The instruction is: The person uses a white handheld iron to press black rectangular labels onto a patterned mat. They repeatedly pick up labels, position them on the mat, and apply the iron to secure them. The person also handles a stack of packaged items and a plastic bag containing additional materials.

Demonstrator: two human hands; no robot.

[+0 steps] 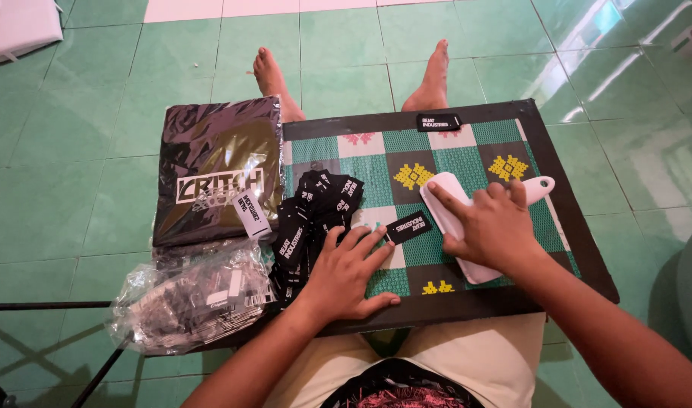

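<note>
My left hand [346,276] lies flat on a patterned green board [557,189] across my lap, its fingertips touching a small black tag [408,227]. A heap of the same black tags [315,208] sits just left of that hand. My right hand [491,223] presses down on a white flat tool [445,193] with a handle [538,187] pointing right. One more black tag [438,122] lies alone at the board's far edge.
A folded dark garment in a clear bag [217,170] lies left of the board, a white-and-black tag [251,214] on it. A clear plastic bag of more tags [187,298] sits in front of it. My bare feet [433,75] rest on green floor tiles.
</note>
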